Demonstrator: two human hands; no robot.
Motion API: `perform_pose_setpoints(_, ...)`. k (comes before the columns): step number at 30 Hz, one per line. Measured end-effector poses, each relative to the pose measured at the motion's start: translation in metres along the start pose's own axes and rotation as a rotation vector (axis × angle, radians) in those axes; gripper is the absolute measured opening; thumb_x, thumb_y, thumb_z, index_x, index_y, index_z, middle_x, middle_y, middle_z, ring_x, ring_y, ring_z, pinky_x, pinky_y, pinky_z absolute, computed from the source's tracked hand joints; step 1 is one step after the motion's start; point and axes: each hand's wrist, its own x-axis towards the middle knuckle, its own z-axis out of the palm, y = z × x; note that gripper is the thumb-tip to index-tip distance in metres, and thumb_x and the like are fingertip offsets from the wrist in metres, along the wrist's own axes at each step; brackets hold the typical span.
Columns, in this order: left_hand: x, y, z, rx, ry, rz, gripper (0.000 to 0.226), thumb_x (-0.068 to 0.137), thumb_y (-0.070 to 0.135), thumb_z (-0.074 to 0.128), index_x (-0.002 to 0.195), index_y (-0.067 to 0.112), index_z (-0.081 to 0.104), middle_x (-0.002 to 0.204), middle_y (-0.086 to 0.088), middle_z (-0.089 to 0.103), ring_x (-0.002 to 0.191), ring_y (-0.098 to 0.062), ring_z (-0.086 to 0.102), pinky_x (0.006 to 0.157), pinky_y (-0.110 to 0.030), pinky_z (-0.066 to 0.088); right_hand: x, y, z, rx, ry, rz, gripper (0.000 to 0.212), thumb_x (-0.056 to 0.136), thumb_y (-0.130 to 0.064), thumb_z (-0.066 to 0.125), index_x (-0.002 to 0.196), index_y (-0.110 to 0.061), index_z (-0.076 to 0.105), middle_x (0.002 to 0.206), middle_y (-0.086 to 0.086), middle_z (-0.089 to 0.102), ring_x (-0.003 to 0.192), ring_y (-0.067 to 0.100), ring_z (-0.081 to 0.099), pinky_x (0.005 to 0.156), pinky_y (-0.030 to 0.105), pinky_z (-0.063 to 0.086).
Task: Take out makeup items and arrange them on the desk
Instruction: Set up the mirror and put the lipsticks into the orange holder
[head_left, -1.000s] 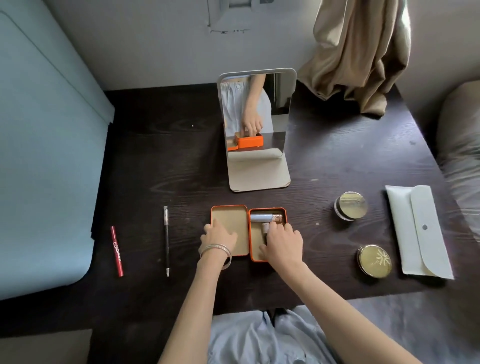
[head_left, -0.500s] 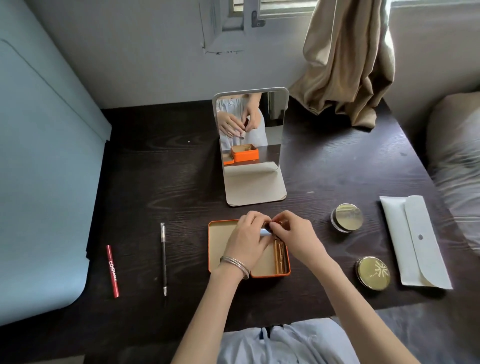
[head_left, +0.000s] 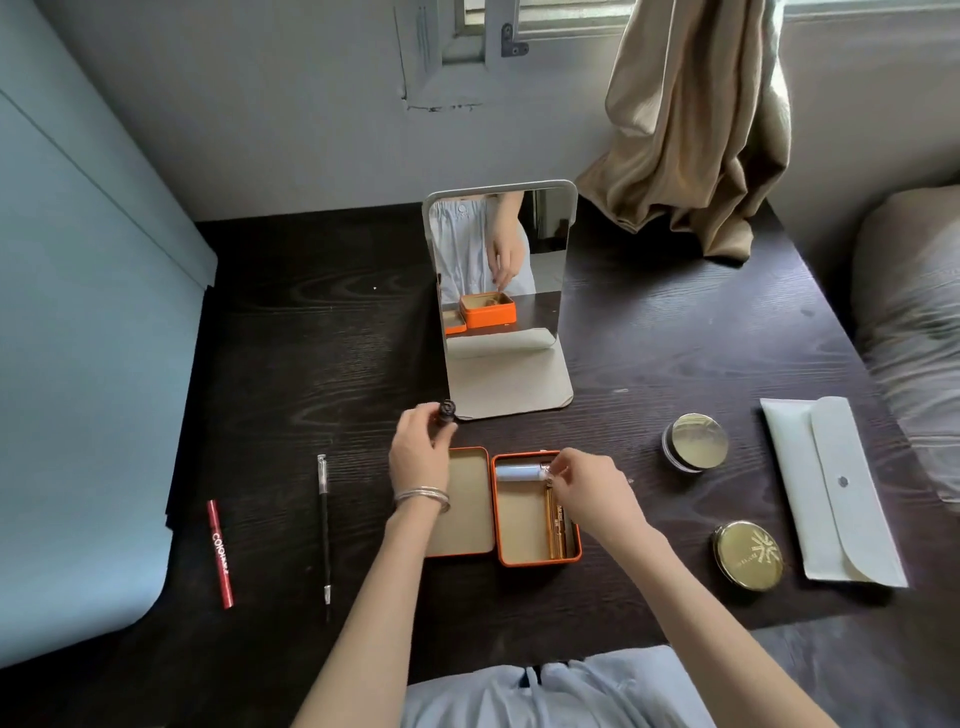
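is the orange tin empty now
No, the orange tin holds a pale blue tube across its top end and gold sticks along its right side.

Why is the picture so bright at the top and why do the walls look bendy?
Head view: daylight comes through the window behind the curtain, so the top glows and the dark desk shines faintly; the wide-angle lens bends straight edges near the borders; the mirror reflects the orange tin sharply; little blur anywhere.

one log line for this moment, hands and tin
left hand: holds dark tube | right hand: pinches pale blue tube | orange tin: open, gold sticks inside
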Motion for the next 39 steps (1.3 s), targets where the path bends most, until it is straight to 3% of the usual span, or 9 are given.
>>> perform_pose_setpoints(8,0.021,-0.027,0.009,0.081,-0.036,-0.113,0.021,0.085,0.015,0.065,0.104,0.008,0.059,0.106,-0.008,0.064,0.099,-0.025,0.061,0.075,-0.028,0.044,0.004,0.002,0.020,-0.412,-0.033,-0.038,0.029,0.093,-0.018,0.040,0.122,-0.018,0.046,0.115,0.008,0.061,0.106,0.031,0.059,0.071,0.033,0.035)
perform_pose_setpoints(13,0.012,-0.021,0.003,-0.116,0.121,-0.217,0.052,0.072,0.018,0.077,0.116,0.007,0.052,0.116,-0.009,0.051,0.098,-0.019,0.055,0.085,-0.038,0.051,0.002,-0.004,0.045,-0.533,-0.087,-0.095,0.051,0.090,-0.012,0.044,0.139,-0.017,0.027,0.112,0.004,0.064,0.101,0.027,0.063,0.066,0.031,0.034)
perform_pose_setpoints(16,-0.013,-0.006,-0.006,-0.142,0.340,0.095,0.021,0.074,0.020,0.065,0.087,0.007,0.054,0.087,-0.003,0.050,0.070,-0.016,0.047,0.066,-0.034,0.048,0.000,-0.005,0.045,-0.393,-0.069,-0.073,0.049,0.086,-0.020,0.048,0.132,-0.019,0.031,0.114,0.003,0.062,0.101,0.030,0.062,0.068,0.032,0.035)
perform_pose_setpoints(20,-0.043,0.015,0.022,0.154,-0.064,0.512,0.012,0.069,0.018,0.051,0.077,0.021,0.060,0.080,0.006,0.057,0.077,-0.009,0.047,0.062,-0.025,0.045,-0.002,0.002,0.014,-0.034,0.166,0.015,0.032,0.083,-0.032,0.051,0.113,-0.023,0.040,0.113,-0.001,0.060,0.097,0.035,0.063,0.074,0.036,0.041)
perform_pose_setpoints(24,-0.047,0.020,0.061,0.505,-0.241,0.622,0.025,0.049,0.023,0.081,0.068,0.026,0.065,0.074,0.009,0.061,0.067,-0.014,0.055,0.055,-0.022,0.044,0.019,0.027,-0.009,-0.080,0.223,0.145,0.035,0.088,-0.029,0.047,0.122,-0.023,0.043,0.123,0.005,0.055,0.099,0.038,0.060,0.075,0.038,0.042)
perform_pose_setpoints(27,-0.048,0.025,0.071,0.565,-0.273,0.583,0.003,0.065,0.027,0.066,0.063,0.025,0.066,0.072,0.006,0.059,0.069,-0.016,0.050,0.059,-0.026,0.037,0.030,0.039,-0.006,-0.174,0.062,0.199,0.040,0.090,-0.029,0.047,0.129,-0.023,0.039,0.126,0.008,0.052,0.107,0.037,0.058,0.081,0.039,0.043)
perform_pose_setpoints(33,-0.051,0.025,0.063,0.345,-0.293,0.424,0.028,0.055,0.027,0.083,0.075,0.022,0.064,0.086,0.003,0.059,0.075,-0.015,0.055,0.062,-0.024,0.044,0.031,0.041,0.004,-0.013,0.053,0.229,0.040,0.093,-0.028,0.049,0.130,-0.017,0.039,0.130,0.009,0.052,0.113,0.037,0.055,0.089,0.042,0.043)
perform_pose_setpoints(37,-0.063,0.026,0.023,-0.313,-0.013,0.021,0.021,0.079,0.013,0.071,0.091,0.017,0.054,0.088,0.005,0.058,0.081,0.004,0.053,0.074,-0.008,0.039,0.019,0.032,0.005,0.145,0.222,0.150,0.032,0.094,-0.022,0.045,0.126,-0.016,0.046,0.126,0.004,0.056,0.109,0.034,0.056,0.087,0.040,0.041)
perform_pose_setpoints(39,-0.062,0.012,-0.004,-0.416,0.189,-0.121,0.023,0.081,0.008,0.069,0.095,0.015,0.051,0.089,-0.002,0.060,0.079,-0.003,0.056,0.077,-0.013,0.045,0.010,0.020,0.009,0.208,0.270,-0.002,0.025,0.091,-0.017,0.049,0.116,-0.016,0.054,0.117,0.000,0.060,0.105,0.025,0.058,0.084,0.035,0.041)
